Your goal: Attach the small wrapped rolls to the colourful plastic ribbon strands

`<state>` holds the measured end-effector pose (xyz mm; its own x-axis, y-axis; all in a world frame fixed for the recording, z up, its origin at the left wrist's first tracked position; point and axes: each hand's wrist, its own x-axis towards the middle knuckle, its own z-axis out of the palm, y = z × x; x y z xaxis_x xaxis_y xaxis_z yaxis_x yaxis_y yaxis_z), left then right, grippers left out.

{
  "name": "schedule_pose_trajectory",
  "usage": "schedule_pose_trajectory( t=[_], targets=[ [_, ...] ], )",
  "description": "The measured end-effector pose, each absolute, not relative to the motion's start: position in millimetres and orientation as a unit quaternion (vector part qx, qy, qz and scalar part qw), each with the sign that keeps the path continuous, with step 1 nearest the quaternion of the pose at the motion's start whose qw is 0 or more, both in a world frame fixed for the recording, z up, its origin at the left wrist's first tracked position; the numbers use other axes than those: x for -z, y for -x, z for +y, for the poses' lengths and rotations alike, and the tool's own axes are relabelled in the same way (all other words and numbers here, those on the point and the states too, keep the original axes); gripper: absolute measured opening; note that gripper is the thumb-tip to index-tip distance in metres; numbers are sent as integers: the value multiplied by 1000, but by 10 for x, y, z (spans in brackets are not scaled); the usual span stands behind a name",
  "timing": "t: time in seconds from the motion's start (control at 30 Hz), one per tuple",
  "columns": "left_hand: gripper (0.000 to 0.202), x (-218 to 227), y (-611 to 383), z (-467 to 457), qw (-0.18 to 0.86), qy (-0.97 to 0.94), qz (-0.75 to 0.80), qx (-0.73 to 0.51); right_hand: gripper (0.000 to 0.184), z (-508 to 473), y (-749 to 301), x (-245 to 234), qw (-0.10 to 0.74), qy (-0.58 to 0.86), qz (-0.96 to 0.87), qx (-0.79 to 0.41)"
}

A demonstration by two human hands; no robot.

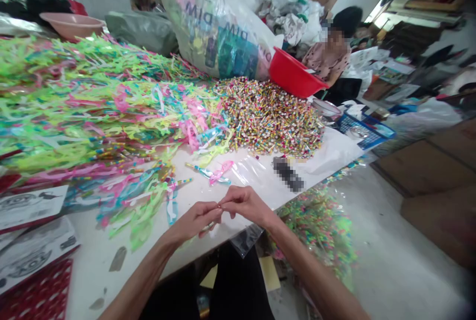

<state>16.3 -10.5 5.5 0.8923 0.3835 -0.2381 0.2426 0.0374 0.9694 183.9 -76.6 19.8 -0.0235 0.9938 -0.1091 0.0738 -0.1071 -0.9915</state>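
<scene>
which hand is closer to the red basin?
Right. The right hand sits below and left of the red basin, at the table edge; the left hand is beside it, farther left and lower.

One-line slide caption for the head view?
Left hand and right hand, fingertips touching, over the table beside neon strips and striped sticks.

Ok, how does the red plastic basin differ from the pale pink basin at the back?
The red plastic basin is bright and tilted, leaning on the heap of small multicoloured sticks; the pale pink basin sits upright, far left, behind the neon plastic strips. Both are round, open bowls.
</scene>
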Motion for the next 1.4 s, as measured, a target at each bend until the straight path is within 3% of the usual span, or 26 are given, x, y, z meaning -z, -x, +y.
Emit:
schedule_pose_trajectory(
  t=[0.1,0.23,0.33,0.4,0.53,0.67,0.9,0.97,1.03,1.13,1.27,1.33,1.4],
  targets=[
    [40,-75,-65,54,560,-785,260,-47,23,-744,-1871,-48,450,563,-479,-502],
    [29,-224,172,476,250,-884,395,-18,40,-620,-2258,145,463,648,-436,-419],
    [23,-318,99,729,78,-877,474,2,28,-464,-2563,210,431,724,-435,-317],
    [25,-285,-184,783,54,-886,460,-17,18,-349,-2632,221,386,752,-463,-267],
    [25,30,-980,720,136,-923,359,-24,18,-120,-2606,211,269,759,-566,-174],
    [34,309,-1396,762,147,-917,368,-48,26,115,-2906,178,143,826,-540,-78],
    [35,28,-1206,953,166,-860,466,-126,22,413,-3374,202,112,867,-476,-93],
    [29,-86,-1058,906,271,-805,493,-189,25,434,-3296,176,136,867,-471,-90],
    [23,-148,-893,797,474,-708,469,-231,27,402,-3156,115,172,864,-467,-82],
    [23,-145,-683,539,716,-559,367,-199,21,207,-2865,12,252,838,-470,-112],
    [31,-79,-588,154,784,-502,329,-156,13,-270,-2452,-39,514,653,-365,-419],
    [33,-71,-589,2,785,-508,321,-151,24,-501,-2297,-50,581,565,-285,-512],
    [31,-89,-583,-111,780,-521,314,-147,36,-673,-2192,-75,602,539,-251,-532]
  ],
)
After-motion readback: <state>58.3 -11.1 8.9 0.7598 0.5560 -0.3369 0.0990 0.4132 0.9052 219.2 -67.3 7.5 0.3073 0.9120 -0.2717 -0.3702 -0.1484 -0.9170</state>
